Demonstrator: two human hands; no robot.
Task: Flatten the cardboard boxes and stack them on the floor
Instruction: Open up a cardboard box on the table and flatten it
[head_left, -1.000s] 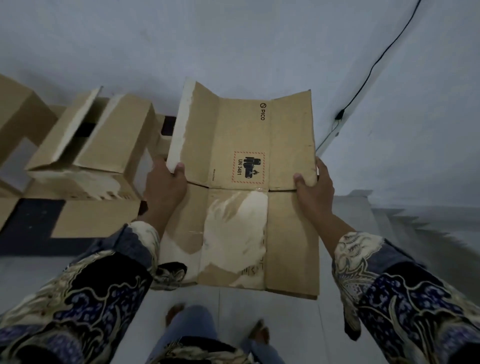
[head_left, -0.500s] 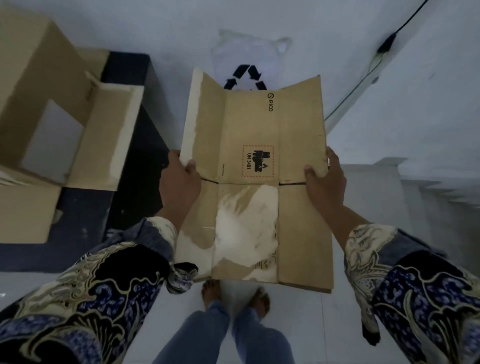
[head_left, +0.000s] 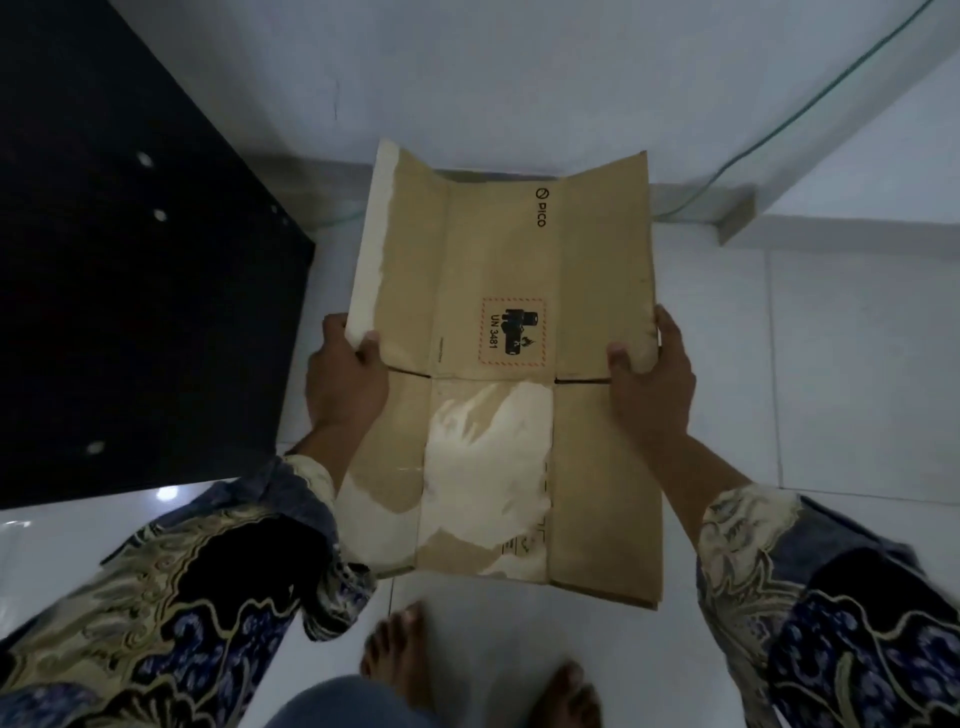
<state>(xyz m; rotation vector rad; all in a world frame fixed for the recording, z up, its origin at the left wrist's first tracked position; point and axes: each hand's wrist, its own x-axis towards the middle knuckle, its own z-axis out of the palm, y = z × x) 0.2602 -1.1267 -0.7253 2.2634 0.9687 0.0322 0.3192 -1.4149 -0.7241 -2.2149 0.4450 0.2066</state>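
Observation:
A flattened brown cardboard box (head_left: 498, 270) with a "PICO" mark, a "UN 3481" label and torn pale patches is held in front of me above the white floor. My left hand (head_left: 345, 379) grips its left edge, thumb on top. At the opposite edge my right hand (head_left: 652, 384) grips it the same way, thumb on top. The box's two side flaps at the far end tilt slightly upward. No other boxes are in view.
A black tabletop (head_left: 130, 270) fills the left side. White floor tiles (head_left: 841, 364) lie below, with a white wall behind and a green cable (head_left: 810, 98) running down it to the skirting. My bare feet (head_left: 400, 654) stand under the box.
My view has tipped down and turned away from the open boxes on the left, which have left the frame. Both hands keep the same grip on the flattened box.

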